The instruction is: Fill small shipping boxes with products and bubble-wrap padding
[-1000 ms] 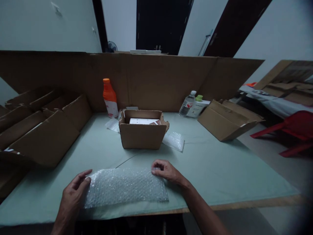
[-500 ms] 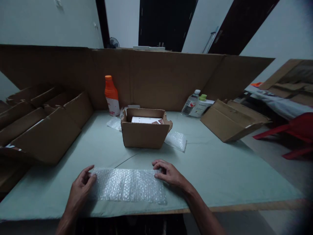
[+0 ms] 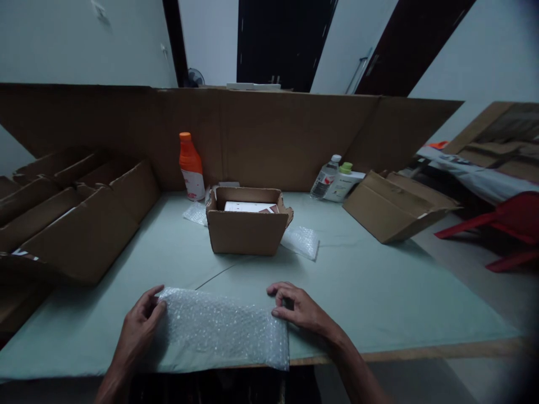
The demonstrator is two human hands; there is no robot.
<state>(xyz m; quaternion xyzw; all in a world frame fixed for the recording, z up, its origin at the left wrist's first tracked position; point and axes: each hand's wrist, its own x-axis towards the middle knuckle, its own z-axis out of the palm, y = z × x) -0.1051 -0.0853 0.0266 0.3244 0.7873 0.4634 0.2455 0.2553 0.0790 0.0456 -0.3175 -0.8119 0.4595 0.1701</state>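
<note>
A sheet of bubble wrap lies on the pale green table at its near edge. My left hand grips the sheet's left end with curled fingers. My right hand pinches its right end. The sheet's near edge reaches over the table's front edge. Behind it stands a small open cardboard box with white items inside.
An orange bottle stands at the back left. A water bottle and a white bottle with a green cap stand at the back right. Folded cartons fill the left side. Another carton lies right. More bubble wrap lies beside the box.
Both hands have drawn the bubble wrap nearer, so it now overhangs the table's front edge. The view has shifted slightly.
</note>
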